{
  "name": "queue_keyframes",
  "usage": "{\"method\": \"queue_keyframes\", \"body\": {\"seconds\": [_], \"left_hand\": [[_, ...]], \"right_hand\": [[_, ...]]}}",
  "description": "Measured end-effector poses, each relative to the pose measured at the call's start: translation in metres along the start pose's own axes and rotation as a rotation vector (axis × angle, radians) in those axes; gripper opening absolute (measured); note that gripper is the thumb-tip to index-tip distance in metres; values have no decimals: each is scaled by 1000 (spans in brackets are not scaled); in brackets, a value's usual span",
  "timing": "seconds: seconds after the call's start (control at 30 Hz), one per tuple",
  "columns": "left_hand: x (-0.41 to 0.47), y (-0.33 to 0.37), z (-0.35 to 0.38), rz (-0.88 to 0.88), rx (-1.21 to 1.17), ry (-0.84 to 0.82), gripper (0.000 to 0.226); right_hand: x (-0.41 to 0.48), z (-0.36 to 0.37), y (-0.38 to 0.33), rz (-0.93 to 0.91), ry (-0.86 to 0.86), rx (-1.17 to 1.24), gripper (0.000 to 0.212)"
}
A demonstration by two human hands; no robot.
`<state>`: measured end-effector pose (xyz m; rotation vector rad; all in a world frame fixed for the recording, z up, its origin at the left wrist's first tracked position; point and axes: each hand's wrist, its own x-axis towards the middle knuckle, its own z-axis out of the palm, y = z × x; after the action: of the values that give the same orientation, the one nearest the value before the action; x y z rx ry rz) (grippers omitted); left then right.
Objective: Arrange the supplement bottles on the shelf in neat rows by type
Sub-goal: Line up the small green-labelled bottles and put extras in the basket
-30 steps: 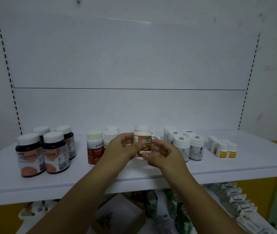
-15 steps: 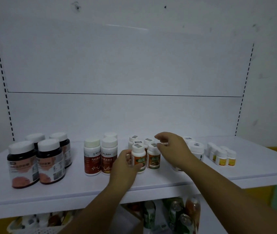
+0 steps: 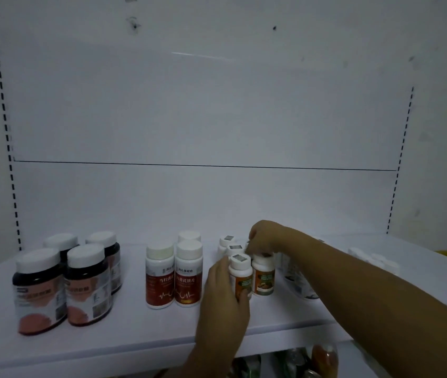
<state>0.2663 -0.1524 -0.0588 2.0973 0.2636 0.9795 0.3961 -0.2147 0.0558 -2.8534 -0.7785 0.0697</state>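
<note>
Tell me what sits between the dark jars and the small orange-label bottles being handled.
Head view: three red-label bottles, two in front, one behind, with bare shelf either side.

The red-labelled bottles carry Chinese characters, blurred; no other label reads.

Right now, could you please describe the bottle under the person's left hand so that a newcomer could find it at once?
Start at the white shelf and pass the four big dark jars at its left end, then the red-labelled bottles. Next comes a cluster of small orange-labelled bottles, and yours is the front-left orange bottle. Unlike its neighbours, the left hand wraps its side.
</note>
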Motion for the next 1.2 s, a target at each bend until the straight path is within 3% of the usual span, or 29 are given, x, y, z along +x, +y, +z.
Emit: {"method": "queue_keyframes", "body": {"seconds": [0.13, 0.33, 0.47, 0.53, 0.6, 0.73, 0.8, 0.93, 1.1, 1.2], "left_hand": [[-3, -6, 1, 97, 72, 41, 63], [-4, -7, -2, 199, 16, 131, 59], [-16, 7, -13, 319, -110, 196, 61], [-22, 32, -25, 138, -371, 193, 52], [-19, 57, -34, -187, -736, -2, 45], [-4, 76, -50, -642, -1432, -290, 45], [-3, 83, -58, -773, -1612, -340, 51], [-8, 83, -58, -820, -1641, -356, 59], [-15, 78, -59, -768, -1632, -290, 51], [-20, 74, -57, -697, -1610, -298, 55]], "right_hand": [[9, -1, 4, 13, 95, -14, 39], [-13, -28, 18, 2, 432, 251, 38], [-43, -44, 21, -95, 474, 624, 33], [-63, -52, 19, -154, 407, 841, 29], [-83, -56, 13, -195, 353, 939, 27], [-114, -56, 1, -255, 253, 962, 39], [-125, -52, -3, -247, 241, 916, 49], [-136, -46, -6, -215, 231, 877, 65], [-140, -37, -11, -198, 270, 846, 58], [-141, -33, -12, -250, 274, 877, 33]]}}
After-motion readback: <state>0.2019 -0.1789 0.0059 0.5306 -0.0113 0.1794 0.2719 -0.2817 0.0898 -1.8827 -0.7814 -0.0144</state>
